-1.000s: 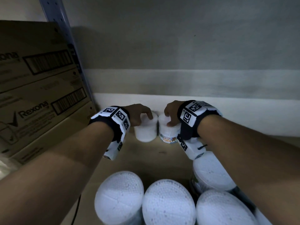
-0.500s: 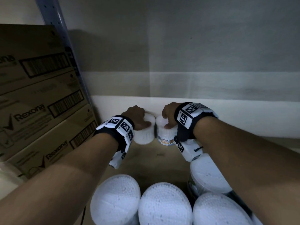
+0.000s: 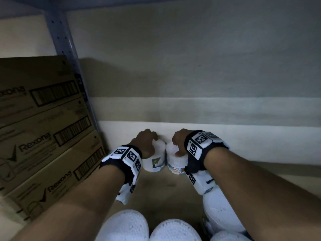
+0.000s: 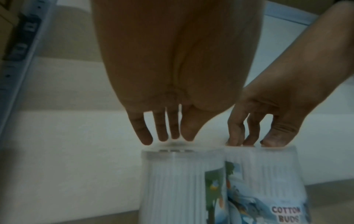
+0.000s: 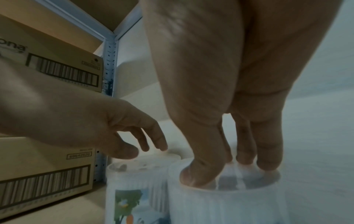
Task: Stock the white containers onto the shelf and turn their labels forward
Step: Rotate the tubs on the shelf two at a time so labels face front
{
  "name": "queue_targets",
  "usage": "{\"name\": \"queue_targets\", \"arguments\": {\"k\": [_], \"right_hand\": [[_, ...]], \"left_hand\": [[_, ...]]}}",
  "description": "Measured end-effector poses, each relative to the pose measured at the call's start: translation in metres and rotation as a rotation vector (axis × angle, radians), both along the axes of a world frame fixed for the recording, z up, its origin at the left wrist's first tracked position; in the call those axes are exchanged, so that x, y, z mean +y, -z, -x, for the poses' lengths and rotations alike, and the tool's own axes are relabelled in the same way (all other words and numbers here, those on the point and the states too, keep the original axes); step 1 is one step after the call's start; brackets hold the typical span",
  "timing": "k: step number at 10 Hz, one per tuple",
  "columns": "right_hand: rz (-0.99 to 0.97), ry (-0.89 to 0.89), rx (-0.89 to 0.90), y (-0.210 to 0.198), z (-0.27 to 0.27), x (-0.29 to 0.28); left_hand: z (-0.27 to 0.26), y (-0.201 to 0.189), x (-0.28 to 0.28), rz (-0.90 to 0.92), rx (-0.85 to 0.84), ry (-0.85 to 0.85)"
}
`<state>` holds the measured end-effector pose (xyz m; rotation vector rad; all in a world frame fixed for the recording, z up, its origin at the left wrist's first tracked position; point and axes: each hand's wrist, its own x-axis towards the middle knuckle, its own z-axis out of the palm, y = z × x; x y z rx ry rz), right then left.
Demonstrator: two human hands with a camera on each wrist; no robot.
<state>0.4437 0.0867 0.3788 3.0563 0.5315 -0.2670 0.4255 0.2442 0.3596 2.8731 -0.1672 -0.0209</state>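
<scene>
Two small white ribbed containers stand side by side, touching, at the back of the shelf board (image 3: 165, 192). The left container (image 3: 154, 162) (image 4: 178, 181) shows a green picture at its front right. The right container (image 3: 175, 165) (image 4: 268, 174) shows a "COTTON BUDS" label forward. My left hand (image 3: 147, 141) (image 4: 164, 136) hangs over the left lid with straight fingers, tips at or just above it. My right hand (image 3: 178, 141) (image 5: 229, 163) presses thumb and fingertips down on the right container's lid (image 5: 220, 204).
Stacked brown Rexona cartons (image 3: 43, 136) fill the left side behind a grey shelf upright (image 3: 69, 49). The white back wall (image 3: 243, 145) is right behind the two containers. Several larger-looking white containers (image 3: 125, 225) (image 3: 222, 214) stand at the shelf front under my forearms.
Both hands slid the two containers back toward the wall. The left container has turned, so its picture now shows. My left fingers have loosened from its lid.
</scene>
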Motion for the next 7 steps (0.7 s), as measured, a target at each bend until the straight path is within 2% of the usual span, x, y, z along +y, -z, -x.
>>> {"name": "queue_targets", "arguments": {"k": [1, 2, 3, 6, 7], "right_hand": [[-0.050, 0.045, 0.059, -0.004, 0.000, -0.001], [-0.075, 0.048, 0.119, -0.003, -0.007, -0.003], [-0.141, 0.083, 0.108, -0.001, -0.007, -0.003], [-0.064, 0.022, 0.044, 0.001, -0.006, -0.003], [-0.070, 0.017, 0.050, 0.000, -0.004, -0.004]], "left_hand": [[-0.001, 0.007, -0.005, -0.050, -0.007, -0.109], [-0.005, 0.008, -0.009, -0.126, 0.019, -0.127], [-0.006, 0.006, -0.009, -0.144, 0.041, -0.102], [0.001, -0.005, 0.003, -0.087, 0.088, 0.056], [0.003, -0.007, 0.003, -0.008, 0.040, 0.068]]}}
